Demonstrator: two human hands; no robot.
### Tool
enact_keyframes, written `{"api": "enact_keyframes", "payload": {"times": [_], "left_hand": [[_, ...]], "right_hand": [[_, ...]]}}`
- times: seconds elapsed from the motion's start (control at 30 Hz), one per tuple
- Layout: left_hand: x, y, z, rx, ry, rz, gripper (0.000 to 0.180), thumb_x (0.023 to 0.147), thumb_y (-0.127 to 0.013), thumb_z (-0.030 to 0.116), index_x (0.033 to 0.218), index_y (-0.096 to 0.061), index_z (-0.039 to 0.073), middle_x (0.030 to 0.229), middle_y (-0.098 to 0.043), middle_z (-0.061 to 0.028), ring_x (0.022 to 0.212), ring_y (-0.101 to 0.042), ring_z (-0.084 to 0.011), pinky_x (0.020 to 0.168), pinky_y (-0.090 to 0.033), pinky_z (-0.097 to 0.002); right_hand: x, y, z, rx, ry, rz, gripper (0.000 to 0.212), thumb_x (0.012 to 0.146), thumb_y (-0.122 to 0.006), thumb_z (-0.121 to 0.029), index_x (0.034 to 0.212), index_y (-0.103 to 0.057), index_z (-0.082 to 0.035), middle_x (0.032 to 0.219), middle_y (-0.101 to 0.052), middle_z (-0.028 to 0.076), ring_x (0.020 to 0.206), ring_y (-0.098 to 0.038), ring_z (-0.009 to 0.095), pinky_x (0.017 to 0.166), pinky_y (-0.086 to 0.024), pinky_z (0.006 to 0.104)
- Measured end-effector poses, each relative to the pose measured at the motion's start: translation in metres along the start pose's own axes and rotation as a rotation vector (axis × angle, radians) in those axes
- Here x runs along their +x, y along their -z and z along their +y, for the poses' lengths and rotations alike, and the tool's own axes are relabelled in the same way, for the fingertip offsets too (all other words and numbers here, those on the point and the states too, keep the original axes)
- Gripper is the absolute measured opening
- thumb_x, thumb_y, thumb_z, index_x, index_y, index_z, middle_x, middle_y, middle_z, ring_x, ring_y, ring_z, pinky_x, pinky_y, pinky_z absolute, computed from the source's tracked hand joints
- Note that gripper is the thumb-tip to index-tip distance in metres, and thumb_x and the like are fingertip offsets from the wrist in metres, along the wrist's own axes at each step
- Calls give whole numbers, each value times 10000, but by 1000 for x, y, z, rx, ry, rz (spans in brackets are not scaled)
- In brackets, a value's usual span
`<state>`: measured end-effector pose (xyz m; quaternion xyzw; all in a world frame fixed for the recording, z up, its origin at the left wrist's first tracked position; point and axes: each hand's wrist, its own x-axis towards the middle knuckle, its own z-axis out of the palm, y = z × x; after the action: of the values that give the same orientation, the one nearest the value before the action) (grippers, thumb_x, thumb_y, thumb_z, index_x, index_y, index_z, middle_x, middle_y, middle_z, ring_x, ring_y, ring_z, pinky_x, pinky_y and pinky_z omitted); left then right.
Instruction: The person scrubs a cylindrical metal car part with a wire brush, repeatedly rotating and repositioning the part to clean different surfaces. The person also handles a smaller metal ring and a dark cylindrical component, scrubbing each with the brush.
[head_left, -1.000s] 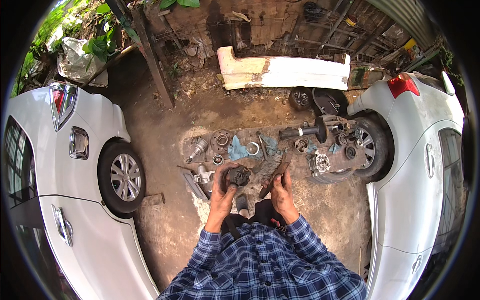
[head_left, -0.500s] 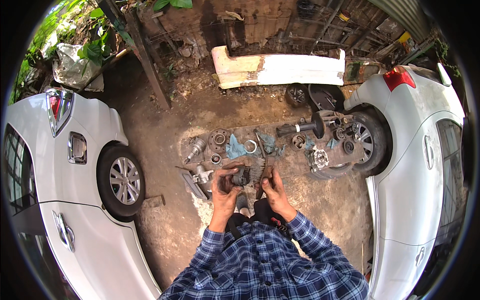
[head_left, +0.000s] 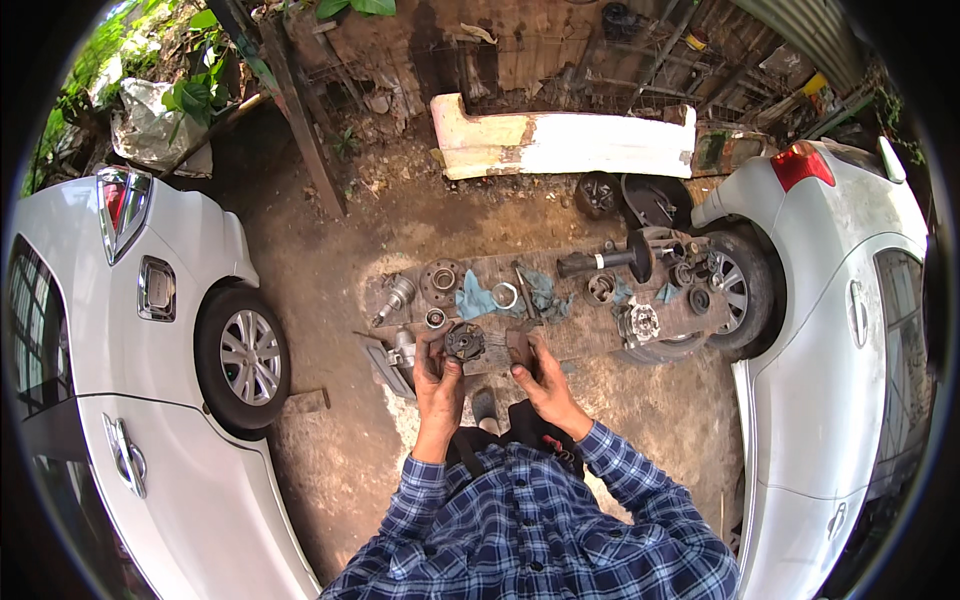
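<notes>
My left hand (head_left: 437, 387) is closed around a dark, round metal car part (head_left: 464, 341), its ribbed face turned up. My right hand (head_left: 549, 387) grips a wire brush (head_left: 519, 348) by its brown back, thumb on the near side; its bristles are hard to make out now. A gap separates the brush from the part. Just beyond my hands, a board (head_left: 590, 335) on the ground bears a hub-like disc (head_left: 441, 283), a small bearing-like ring (head_left: 436, 318), a pale metal ring (head_left: 504, 295) and blue rags (head_left: 473, 300).
A shock absorber (head_left: 602, 262) and a metal housing (head_left: 639, 323) lie on the board's right part. Silver cars flank me, one left (head_left: 150, 370) and one right (head_left: 810, 370). Farther off are a white bumper (head_left: 600, 143) and black tubs (head_left: 655, 203).
The dark part has turned in my left hand so its round face shows. My right hand has drawn the brush back from it and tilted it; the bristles no longer show clearly.
</notes>
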<state>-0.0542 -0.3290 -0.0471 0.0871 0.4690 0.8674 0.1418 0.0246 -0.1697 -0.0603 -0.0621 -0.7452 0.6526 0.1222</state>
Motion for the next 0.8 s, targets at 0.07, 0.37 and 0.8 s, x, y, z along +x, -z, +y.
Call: {"api": "enact_keyframes", "payload": {"times": [0.07, 0.37, 0.8], "left_hand": [[2, 3, 2, 40, 0, -11, 670, 828, -767, 383, 1298, -435, 41, 1268, -532, -121, 1133, -558, -213, 975, -459, -345], [2, -3, -15, -76, 22, 90, 509, 936, -639, 280, 1328, -420, 40, 1273, -549, -121, 1152, -556, -249, 991, -444, -391], [11, -29, -12, 153, 109, -27, 533, 942, -654, 296, 1328, -465, -19, 1303, -527, -124, 1180, -519, -199, 1035, -399, -346]], "right_hand": [[1, 0, 1, 94, -38, 63, 570, 970, -599, -344, 1360, -391, 15, 1174, -570, 160, 1086, -535, 210, 935, -429, 343], [17, 4, -9, -180, 81, 75, 480, 942, -639, -236, 1309, -440, -1, 1118, -618, 217, 1003, -631, 283, 868, -483, 363], [32, 15, -11, -67, 110, 177, 551, 937, -649, -318, 1317, -430, 16, 1119, -621, 221, 1011, -639, 307, 865, -492, 377]]}}
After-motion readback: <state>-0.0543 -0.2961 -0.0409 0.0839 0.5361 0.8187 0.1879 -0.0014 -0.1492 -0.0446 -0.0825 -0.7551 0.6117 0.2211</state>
